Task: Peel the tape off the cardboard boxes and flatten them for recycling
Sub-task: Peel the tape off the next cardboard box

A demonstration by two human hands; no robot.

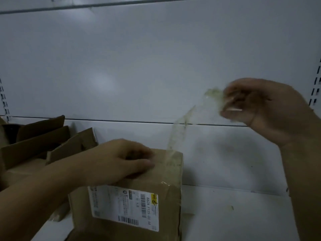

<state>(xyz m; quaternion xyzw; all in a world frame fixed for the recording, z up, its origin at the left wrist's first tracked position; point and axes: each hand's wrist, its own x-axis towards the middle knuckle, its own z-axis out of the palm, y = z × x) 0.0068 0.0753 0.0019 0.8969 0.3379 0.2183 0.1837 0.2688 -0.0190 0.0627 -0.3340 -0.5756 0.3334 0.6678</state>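
Left hand: the left hand (121, 160) lies on top of the brown cardboard box (170, 202), fingers bent, fingertips and thumb pressing its top face; whether they hook an edge cannot be told.
Right hand: the right hand (260, 108) is raised and blurred, fingers bunched and pinching the clear yellowish tape strip (177, 134).
Tape: stretched taut from the box's top far edge up to the right hand, its lower end stuck to the box.
Box: upright on the white metal shelf (234, 214), white barcode shipping label (125, 206) on its near face.
Left side: opened brown cardboard boxes (34, 141) lie just beside it.
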